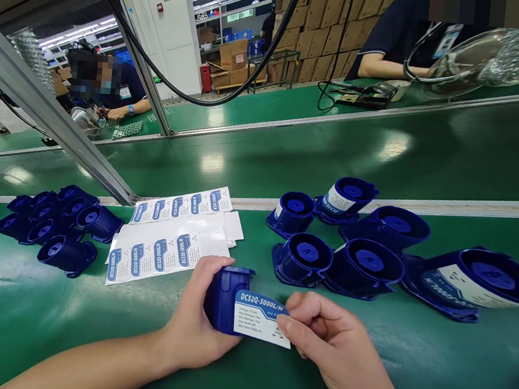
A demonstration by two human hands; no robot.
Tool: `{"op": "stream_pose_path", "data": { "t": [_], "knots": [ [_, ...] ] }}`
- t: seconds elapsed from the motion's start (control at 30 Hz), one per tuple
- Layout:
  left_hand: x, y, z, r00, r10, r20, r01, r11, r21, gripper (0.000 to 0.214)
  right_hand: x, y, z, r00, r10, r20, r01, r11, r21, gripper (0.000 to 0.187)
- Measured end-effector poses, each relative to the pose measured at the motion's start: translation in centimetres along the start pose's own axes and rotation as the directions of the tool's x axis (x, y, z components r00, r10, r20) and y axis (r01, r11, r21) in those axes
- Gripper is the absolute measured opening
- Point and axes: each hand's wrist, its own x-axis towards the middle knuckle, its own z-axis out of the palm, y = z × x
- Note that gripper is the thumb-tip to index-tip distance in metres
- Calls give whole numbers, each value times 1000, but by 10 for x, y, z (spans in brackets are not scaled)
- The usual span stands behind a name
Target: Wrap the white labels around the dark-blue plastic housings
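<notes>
While the left hand (194,319) wraps firmly round a blue plastic housing (219,303), the right hand (331,337) pinches the right end of a white-and-blue label (255,324) between thumb and forefinger. The housing is held above the green bench (107,326), front and centre, with the label's left part over its wall and the right part standing out free — whether the left edge is stuck down, I cannot tell. The step in hand appears to be laying this label on the housing; the next move seems to call for keeping the strip level and smoothing its loose end around the curve

Bold white print on the blue band reads "DC52Q-5000L/H". Below, in smaller type, are "Voltage", "Max Wattage", "Min Wattage", "Max Head" and "Max Flow", their values mostly too small to trust. Just beyond the left hand lie a front label sheet (168,253) and a rear label sheet (183,206), their labels turned sideways; the front one repeats the model name. At far right, a labelled housing (460,285) shows "5000L/H" — no separate brand name can be read
</notes>
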Motion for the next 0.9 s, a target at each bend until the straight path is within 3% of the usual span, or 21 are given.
{"op": "stream_pose_path", "data": {
  "t": [0.9],
  "knots": [
    [0, 0, 0, 1000, 0, 1, 0, 1000, -6, 84, 1, 4, -1, 1000, 12, 22, -12, 1000, -26, 41]
  ]
}}
